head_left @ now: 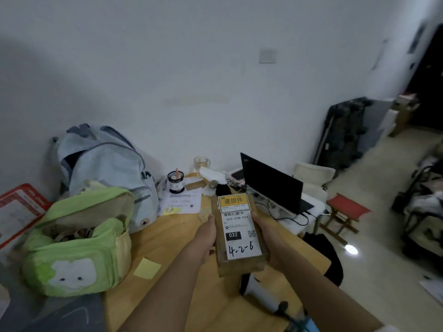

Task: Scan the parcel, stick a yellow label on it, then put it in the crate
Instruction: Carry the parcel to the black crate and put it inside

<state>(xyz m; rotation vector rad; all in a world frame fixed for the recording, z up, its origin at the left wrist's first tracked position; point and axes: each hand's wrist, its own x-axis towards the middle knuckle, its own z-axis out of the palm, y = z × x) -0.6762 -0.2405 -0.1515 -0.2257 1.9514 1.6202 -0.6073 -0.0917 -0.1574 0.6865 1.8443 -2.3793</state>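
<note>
A brown cardboard parcel (239, 264) is held above the wooden table (167, 240), lifted toward the camera. It carries a white shipping label with a barcode and "4-2-6" handwritten, and a yellow label (233, 202) sits at its top end. My left hand (208, 238) grips the parcel's left edge. My right hand (263, 232) grips its right edge, fingers partly hidden behind it. A white handheld device (261, 293) lies below the parcel near the table's front. No crate can be told in view.
A green fabric bag (79, 245) and a light blue backpack (105, 164) fill the table's left. A yellow sticky pad (147, 268) lies beside the bag. Papers, a jar (176, 182), a glass and a laptop (271, 185) stand behind. A red stool (345, 212) stands right.
</note>
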